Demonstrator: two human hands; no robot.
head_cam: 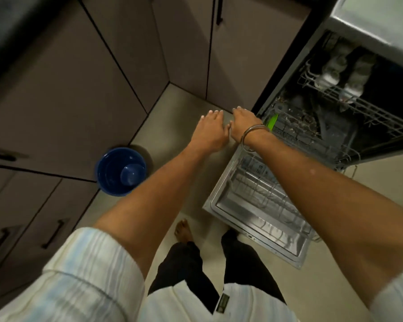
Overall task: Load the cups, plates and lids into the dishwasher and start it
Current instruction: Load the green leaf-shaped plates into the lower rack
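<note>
**Both hands out by the open dishwasher**

Head view: both arms reach fwd & down, sleeves of a pale striped shirt rolled up. Left hand [211, 130] palm-down, fingers [213, 115] released and spread, holding nothing. Right hand [242, 125] just beside it, thumbs nearly touching, fingers flat and released too, empty; thin metal bangle [254, 138] on that wrist. Both hang over the beige floor [172, 108], at the far corner of the lowered stainless dishwasher door [261, 219]. Grey wire lower rack [312, 133] is pulled out w/ a green clip at its near edge; upper wire rack [358, 98] holds pale cups [344, 73], blurred. Round blue plastic bucket [121, 171] w/ a blue mug inside stands left, against grey cabinet doors [68, 89].
</note>
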